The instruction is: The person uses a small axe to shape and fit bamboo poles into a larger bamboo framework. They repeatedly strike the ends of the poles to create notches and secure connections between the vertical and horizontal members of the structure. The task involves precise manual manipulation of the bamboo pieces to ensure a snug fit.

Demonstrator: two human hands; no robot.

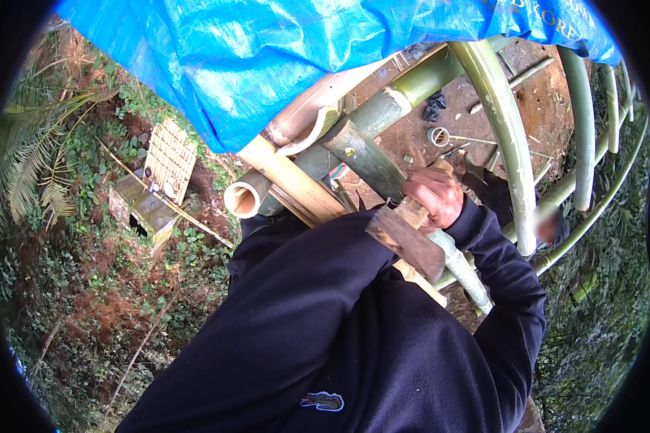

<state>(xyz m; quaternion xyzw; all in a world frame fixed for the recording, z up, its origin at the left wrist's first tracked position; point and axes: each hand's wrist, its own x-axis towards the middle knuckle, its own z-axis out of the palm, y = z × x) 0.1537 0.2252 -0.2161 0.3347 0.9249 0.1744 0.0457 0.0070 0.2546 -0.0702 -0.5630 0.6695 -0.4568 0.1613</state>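
My right hand (437, 193) is closed around the light wooden handle of a mallet. The mallet's blocky brown head (406, 242) is tilted in front of my chest, close to my left sleeve (325, 267). My left forearm crosses from the lower left, and its hand is hidden behind the mallet and my right hand. Just beyond my hands, a cut green bamboo pole (368, 160) slants toward them. Below my right hand, a pale green bamboo piece (461, 265) runs down beside my right sleeve.
A blue tarp (267, 65) hangs over the top. Thick curved bamboo poles (495, 123) stand at the right, with another person (549, 222) lower down behind them. An open bamboo end (243, 199) juts out at the left. A small bucket (438, 136) rests on the ground below.
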